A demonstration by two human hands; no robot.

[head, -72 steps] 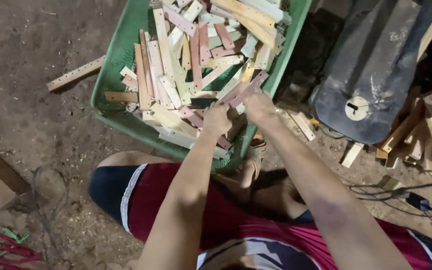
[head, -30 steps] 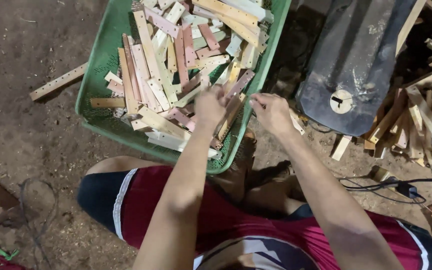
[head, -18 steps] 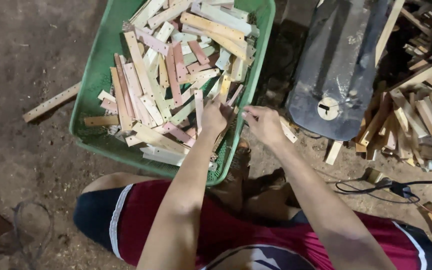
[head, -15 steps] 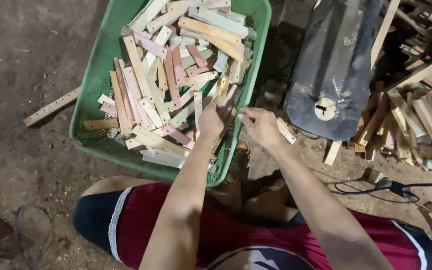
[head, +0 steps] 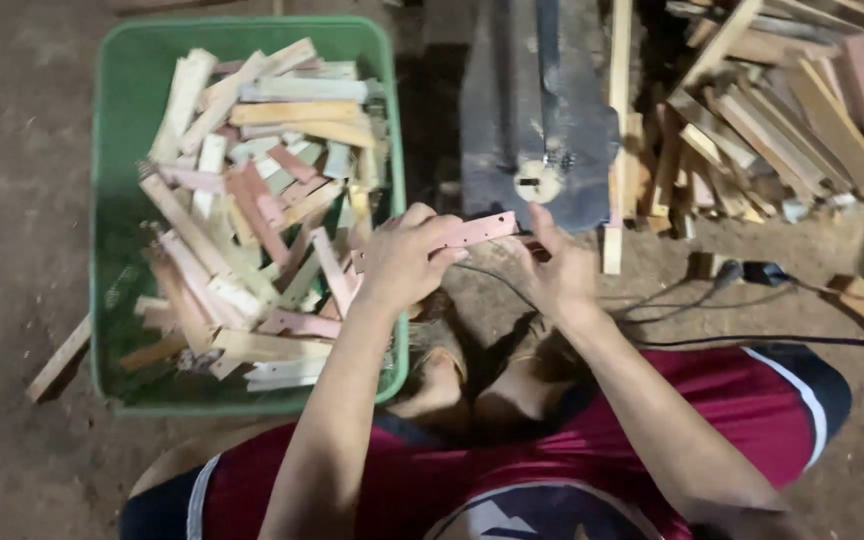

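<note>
My left hand (head: 399,262) grips a thin pinkish wooden strip (head: 477,231) just past the right rim of a green plastic crate (head: 117,130). The strip points rightward toward my right hand (head: 559,270), whose fingers meet its far end; whether they grip it is unclear. The crate is packed with several short wooden offcuts (head: 252,200), pale, tan and pink. Both hands hover above my knees, between the crate and a dark flat machine.
A dark metal machine plate (head: 537,110) with a round knob lies beyond my hands. A pile of wooden slats (head: 762,110) sits at upper right. A black cable (head: 752,340) runs across the dirt floor. One loose stick (head: 57,357) lies left of the crate.
My left hand has lifted a pink strip out of the crate and carried it rightward. My right hand has come up to its far end. The camera view shifted right.
</note>
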